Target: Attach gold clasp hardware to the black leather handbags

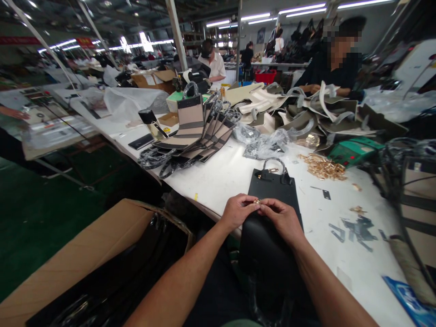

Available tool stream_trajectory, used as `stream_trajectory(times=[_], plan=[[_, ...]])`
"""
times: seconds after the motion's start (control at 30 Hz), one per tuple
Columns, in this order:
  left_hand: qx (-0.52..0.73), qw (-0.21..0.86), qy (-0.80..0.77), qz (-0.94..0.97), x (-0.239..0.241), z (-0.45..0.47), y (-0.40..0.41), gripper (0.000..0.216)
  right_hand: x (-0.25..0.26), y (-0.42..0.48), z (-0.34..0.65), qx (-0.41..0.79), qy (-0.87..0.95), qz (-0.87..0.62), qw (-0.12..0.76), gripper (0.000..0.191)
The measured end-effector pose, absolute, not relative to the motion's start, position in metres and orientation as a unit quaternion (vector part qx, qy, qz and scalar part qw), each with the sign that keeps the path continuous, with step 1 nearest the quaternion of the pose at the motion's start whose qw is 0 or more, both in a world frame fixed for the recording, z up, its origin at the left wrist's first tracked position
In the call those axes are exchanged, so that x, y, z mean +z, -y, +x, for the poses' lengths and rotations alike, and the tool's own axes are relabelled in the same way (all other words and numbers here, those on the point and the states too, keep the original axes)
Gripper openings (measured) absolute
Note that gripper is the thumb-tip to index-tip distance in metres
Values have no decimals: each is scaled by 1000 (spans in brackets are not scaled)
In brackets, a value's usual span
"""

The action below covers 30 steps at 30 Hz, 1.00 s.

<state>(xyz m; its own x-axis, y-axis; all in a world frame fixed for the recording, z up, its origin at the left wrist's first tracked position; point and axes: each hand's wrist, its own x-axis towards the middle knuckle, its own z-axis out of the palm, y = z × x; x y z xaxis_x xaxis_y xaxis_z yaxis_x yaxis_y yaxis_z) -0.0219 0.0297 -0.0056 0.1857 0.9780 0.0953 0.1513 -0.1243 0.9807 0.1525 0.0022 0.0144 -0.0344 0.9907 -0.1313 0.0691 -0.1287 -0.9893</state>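
A black leather bag [274, 190] lies on the white worktable [218, 177], its handle pointing away from me and its near end hanging over the table edge. My left hand [236, 211] and my right hand [282, 218] meet over the bag's near part. Between their fingertips they pinch a small gold metal fitting [257, 201]. Another gold clasp [269, 171] sits at the bag's handle end.
A heap of gold fittings [322, 167] lies right of the bag, with black scraps [356, 227] nearer. Fanned beige-and-black bags [197, 131] and plastic wrap [262, 143] lie beyond. An open cardboard box [95, 254] stands at my left. Other people work across the table.
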Motion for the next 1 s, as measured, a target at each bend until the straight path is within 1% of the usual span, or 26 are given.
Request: stream_trajectory(times=[0.17,0.47,0.53,0.63,0.73,0.83,1.0], plan=[[428,469,-464,617,-5,-22,-29,23,12,-3,154,513,512,-538,432,32],[423,475,-460,620,0,-21,-28,21,15,-1,155,506,538,-508,443,25],[433,478,-456,613,0,-20,-27,22,15,-1,155,518,516,-507,456,26],[450,465,-451,615,-2,-18,-27,23,14,-2,155,545,461,-508,482,34],[455,434,-448,635,-4,-17,-27,22,13,-5,155,552,439,-522,480,39],[454,414,-445,652,-3,-17,-26,19,13,-7,152,544,444,-537,468,36],[443,412,-451,656,1,-19,-26,16,14,-8,147,527,473,-531,465,31]])
